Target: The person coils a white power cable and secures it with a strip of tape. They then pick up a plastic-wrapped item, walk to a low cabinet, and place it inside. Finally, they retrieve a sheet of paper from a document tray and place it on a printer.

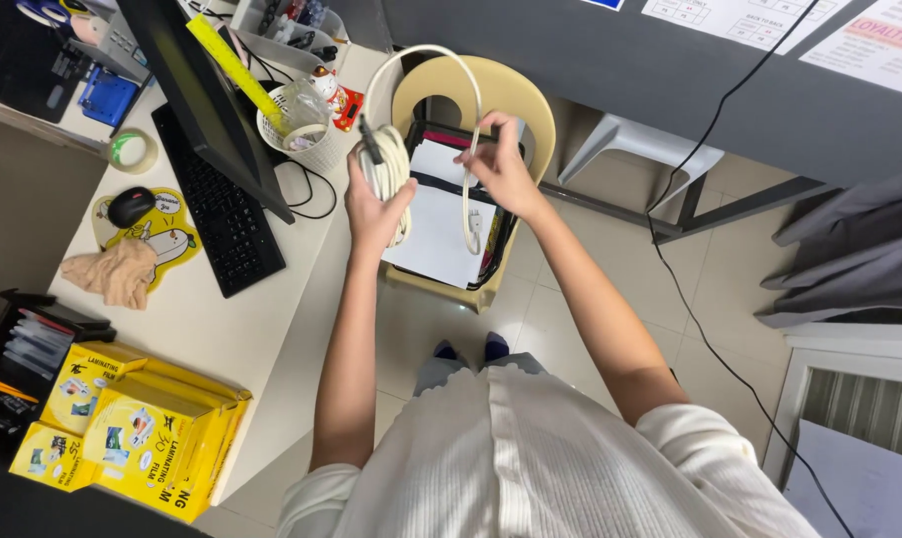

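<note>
Cable coil (389,174) in left hand (371,204), loose end in right hand (501,169).

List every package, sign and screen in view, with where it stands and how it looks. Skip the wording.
Yellow boxes: flat cardboard packs, stacked at the desk's near left corner.
Monitor: thin black screen seen edge-on, above the black keyboard.
Wall sheets: white printed notices, one with pink, on the grey panel top right.
Mouse mat: yellow, cartoon-shaped, under the black mouse.
</note>
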